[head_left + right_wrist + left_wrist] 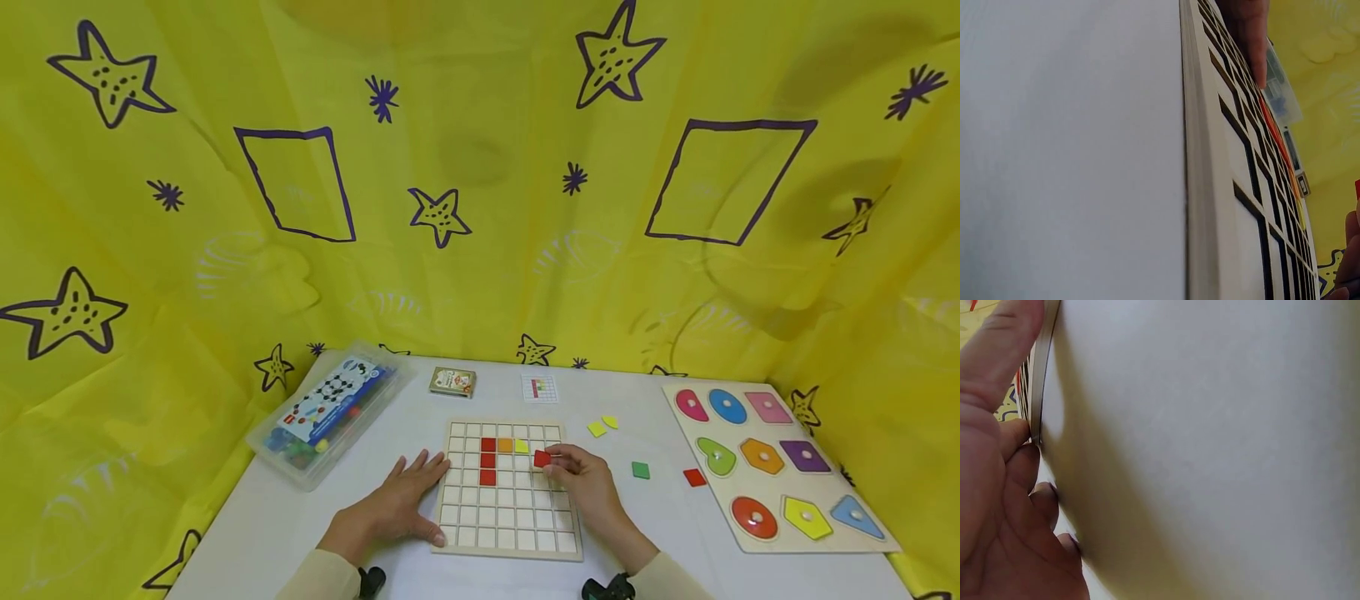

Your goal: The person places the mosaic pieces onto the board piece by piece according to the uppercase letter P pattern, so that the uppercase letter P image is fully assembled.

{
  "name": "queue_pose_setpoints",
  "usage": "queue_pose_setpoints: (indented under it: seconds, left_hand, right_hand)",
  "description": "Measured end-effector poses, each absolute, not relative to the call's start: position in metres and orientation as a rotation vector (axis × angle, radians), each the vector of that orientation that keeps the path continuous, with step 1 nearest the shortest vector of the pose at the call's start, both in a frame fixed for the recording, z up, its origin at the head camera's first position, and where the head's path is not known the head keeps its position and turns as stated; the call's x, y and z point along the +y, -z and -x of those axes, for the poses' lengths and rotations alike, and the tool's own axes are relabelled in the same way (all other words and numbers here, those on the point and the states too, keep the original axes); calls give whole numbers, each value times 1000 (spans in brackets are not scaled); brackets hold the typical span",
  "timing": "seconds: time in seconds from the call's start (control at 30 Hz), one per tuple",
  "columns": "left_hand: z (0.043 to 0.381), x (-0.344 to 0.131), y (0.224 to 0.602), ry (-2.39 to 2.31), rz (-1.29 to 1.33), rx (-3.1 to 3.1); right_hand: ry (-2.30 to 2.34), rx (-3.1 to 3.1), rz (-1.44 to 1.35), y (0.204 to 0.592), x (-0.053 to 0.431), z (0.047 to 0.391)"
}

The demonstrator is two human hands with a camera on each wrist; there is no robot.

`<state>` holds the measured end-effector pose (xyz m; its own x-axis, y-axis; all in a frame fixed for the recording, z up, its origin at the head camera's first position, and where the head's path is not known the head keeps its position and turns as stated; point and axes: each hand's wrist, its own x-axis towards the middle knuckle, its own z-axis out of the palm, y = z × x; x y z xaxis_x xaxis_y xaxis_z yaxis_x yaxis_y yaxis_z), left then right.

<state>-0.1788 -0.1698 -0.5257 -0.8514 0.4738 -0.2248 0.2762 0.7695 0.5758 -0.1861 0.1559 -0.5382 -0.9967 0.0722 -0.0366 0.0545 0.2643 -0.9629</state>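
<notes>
A wooden grid board (pixel 506 518) lies on the white table. Three red square tiles (pixel 488 460) run down one of its columns, with an orange tile (pixel 506 445) and a yellow tile (pixel 522 447) beside the top one. My right hand (pixel 592 492) pinches another red square tile (pixel 542 459) between thumb and fingers, over the board's right side. Fingers spread, my left hand (pixel 393 507) rests along the board's left edge, its thumb at the near left corner. In the left wrist view the left hand's fingers (pixel 1016 469) line that edge.
Beyond the board are a small card box (pixel 452 382) and a printed pattern card (pixel 539 388). A clear plastic case (pixel 330 417) stands at left. To the right lie loose yellow tiles (pixel 596 429), a green tile (pixel 641 470), a red tile (pixel 694 477) and a shape puzzle board (pixel 776 537).
</notes>
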Motion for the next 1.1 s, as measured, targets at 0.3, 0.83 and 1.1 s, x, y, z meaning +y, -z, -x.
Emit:
queue_pose_setpoints:
  seconds: [0.3, 0.83, 1.1]
  left_hand:
    - [177, -168, 522, -761, -594, 2615]
    - [181, -170, 529, -750, -599, 2619]
    - [181, -171, 530, -764, -602, 2613]
  right_hand:
    - [-1902, -2516, -33, 536, 128, 180]
    - [-1568, -2693, -317, 547, 95, 166]
    - [-1455, -2728, -355, 548, 89, 164]
